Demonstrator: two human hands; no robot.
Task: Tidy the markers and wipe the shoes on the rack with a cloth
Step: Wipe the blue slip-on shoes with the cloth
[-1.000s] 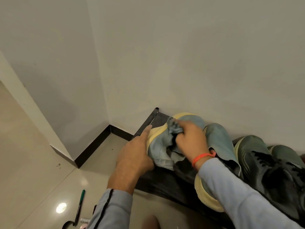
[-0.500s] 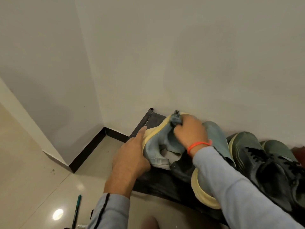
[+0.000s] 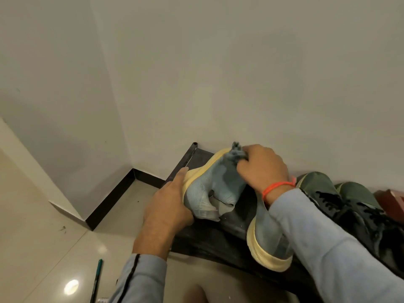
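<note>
A grey-blue shoe with a pale yellow sole lies tipped on the black rack at its left end. My left hand grips that shoe by the sole and heel. My right hand holds a bunched grey cloth and presses it on the shoe's toe. Its twin shoe lies under my right forearm, heel toward me. A green marker lies on the floor at the bottom left.
Two dark green lace-up shoes sit on the rack to the right, then a red box-like thing at the frame edge. The rack stands against the wall near a corner with a black skirting. Glossy tiles cover the floor.
My right hand has slid the cloth along the shoe from its middle up to the toe. The left hand has kept its hold, and the view has shifted a little.
</note>
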